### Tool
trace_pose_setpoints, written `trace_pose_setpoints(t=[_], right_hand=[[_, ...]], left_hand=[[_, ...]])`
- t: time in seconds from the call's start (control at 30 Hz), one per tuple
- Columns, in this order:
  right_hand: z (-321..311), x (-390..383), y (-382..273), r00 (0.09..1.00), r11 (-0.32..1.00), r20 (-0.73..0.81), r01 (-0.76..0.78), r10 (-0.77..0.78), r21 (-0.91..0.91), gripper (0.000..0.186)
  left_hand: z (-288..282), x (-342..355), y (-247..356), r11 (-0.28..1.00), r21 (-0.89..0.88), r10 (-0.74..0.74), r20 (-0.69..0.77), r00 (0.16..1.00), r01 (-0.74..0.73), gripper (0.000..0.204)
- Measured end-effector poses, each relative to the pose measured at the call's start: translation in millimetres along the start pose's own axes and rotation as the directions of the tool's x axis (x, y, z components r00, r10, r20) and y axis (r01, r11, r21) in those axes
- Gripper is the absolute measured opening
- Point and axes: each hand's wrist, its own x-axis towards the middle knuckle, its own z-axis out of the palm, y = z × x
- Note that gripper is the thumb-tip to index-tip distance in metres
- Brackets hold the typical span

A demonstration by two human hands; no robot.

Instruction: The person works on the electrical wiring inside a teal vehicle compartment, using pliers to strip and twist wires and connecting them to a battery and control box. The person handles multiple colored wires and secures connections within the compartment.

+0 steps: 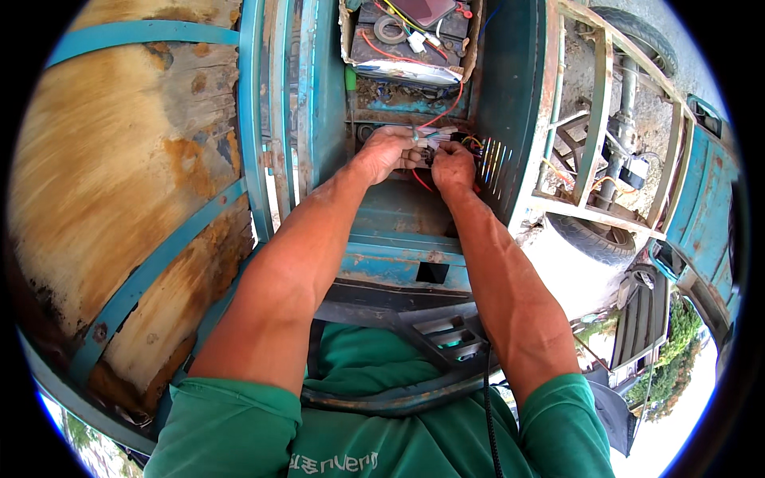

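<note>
Inside a teal metal compartment [406,209], both hands meet over a pale, silvery piece [430,137] that they partly cover. My left hand [388,151] is closed, thumb and fingers pinched near the end of a red wire [448,110]. Close beside it, my right hand [453,166] is closed too, its fingertips pressed together. What sits between the fingers is too small to make out. A bundle of thin coloured wires [473,143] comes out next to my right hand. Another bit of red wire [421,181] hangs below the hands.
Beyond the hands stands a dark battery [374,49] in a worn box, with a tape roll [390,30], a white connector [417,41] and a phone-like slab [426,9] on top. A green-handled tool [351,78] stands at its left. Slotted metal panel [510,119] bounds the right.
</note>
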Motion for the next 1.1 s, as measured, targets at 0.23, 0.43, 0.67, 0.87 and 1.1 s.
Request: trace_pose_setpoints(t=[0.23, 0.43, 0.67, 0.87, 1.1], right_hand=[[1.2, -2.9, -1.6, 0.997, 0.997, 0.022, 0.072, -0.072, 0.000, 0.019], [-5.5, -8.1, -7.2, 0.988, 0.971, 0.030, 0.157, -0.154, -0.182, 0.019], [-13.7, -15.4, -20.8, 0.987, 0.944, 0.036, 0.162, -0.158, -0.287, 0.021], [-12.0, -16.0, -21.4, 0.984, 0.941, 0.061, 0.177, -0.167, -0.288, 0.021], [-10.4, -15.7, -17.9, 0.973, 0.963, 0.096, 0.223, -0.210, -0.153, 0.022]], left_hand=[[-3.2, 3.2, -1.1, 0.997, 0.074, 0.000, -0.071, 0.998, 0.005, 0.018], [6.0, -4.6, 6.2, 0.960, 0.279, 0.034, -0.101, 0.994, -0.005, 0.018], [10.0, -5.7, 7.2, 0.926, 0.376, 0.072, -0.120, 0.990, -0.022, 0.018], [9.4, -6.5, 9.5, 0.923, 0.384, 0.036, -0.149, 0.988, 0.025, 0.012], [7.2, -4.8, 12.2, 0.919, 0.382, -0.043, -0.151, 0.988, 0.098, 0.012]])
